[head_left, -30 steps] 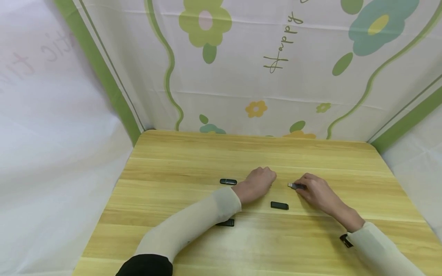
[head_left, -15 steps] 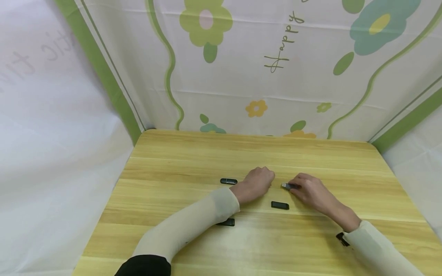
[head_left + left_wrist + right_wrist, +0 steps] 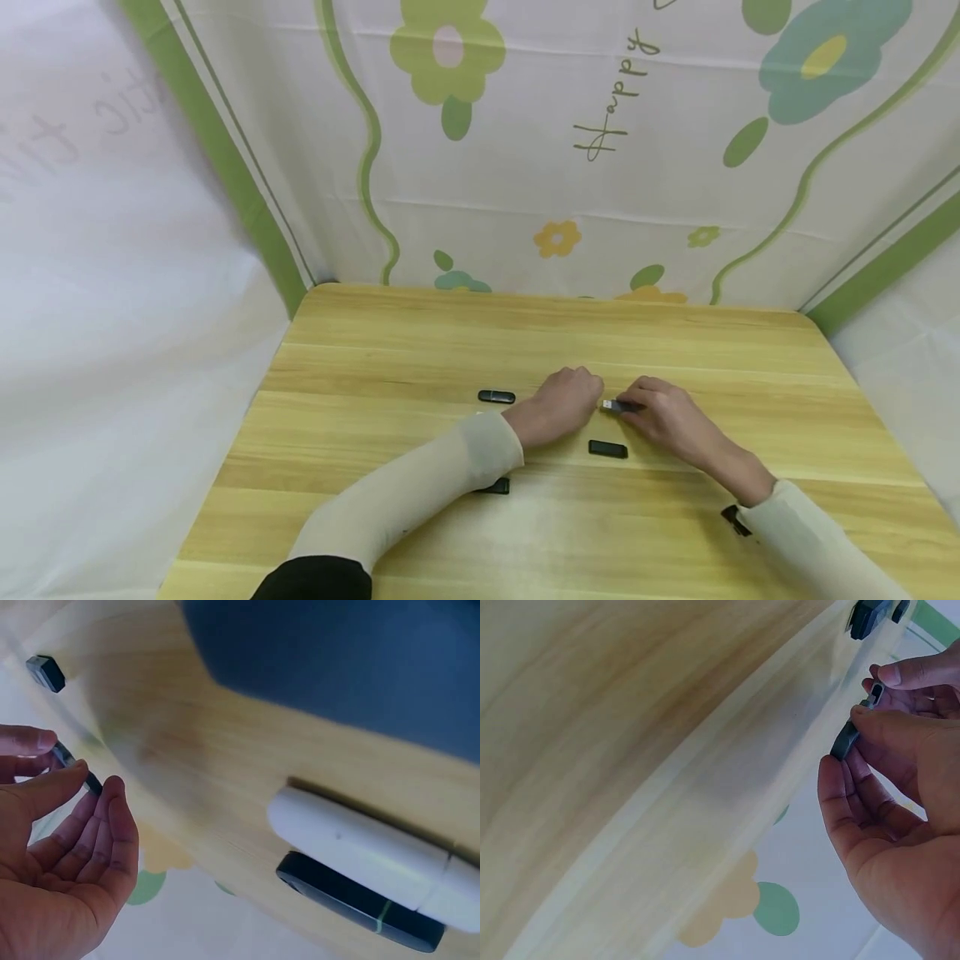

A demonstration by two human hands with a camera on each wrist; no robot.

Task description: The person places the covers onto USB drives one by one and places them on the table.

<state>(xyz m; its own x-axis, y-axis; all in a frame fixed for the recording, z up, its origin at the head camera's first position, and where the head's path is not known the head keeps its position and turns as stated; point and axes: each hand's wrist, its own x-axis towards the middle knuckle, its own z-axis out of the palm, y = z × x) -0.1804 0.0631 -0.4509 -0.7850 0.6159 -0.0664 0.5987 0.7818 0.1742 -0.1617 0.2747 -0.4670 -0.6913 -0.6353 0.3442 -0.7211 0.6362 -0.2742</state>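
Observation:
My right hand (image 3: 671,421) pinches a dark USB flash drive (image 3: 845,740) between thumb and fingers. Its bare metal connector (image 3: 608,405) points at my left hand (image 3: 562,404). In the left wrist view, the thumb and curled fingers of my left hand pinch a small dark piece that looks like the drive's cap (image 3: 94,784). The connector is right beside the left fingertips, and the two hands nearly meet above the table. From the head view the left hand's hold is hidden behind its knuckles.
A black flash drive (image 3: 497,397) lies left of my left hand, beside a white stick (image 3: 352,844) mostly covered by the sleeve. Another black drive (image 3: 607,449) lies in front of the hands. One more (image 3: 495,486) shows from under the left forearm. Flowered cloth (image 3: 555,167) hangs behind the wooden table (image 3: 420,333).
My right hand has moved left with the flash drive, bringing the connector close to the left hand. The left hand has stayed nearly in place. The drives on the table have not moved.

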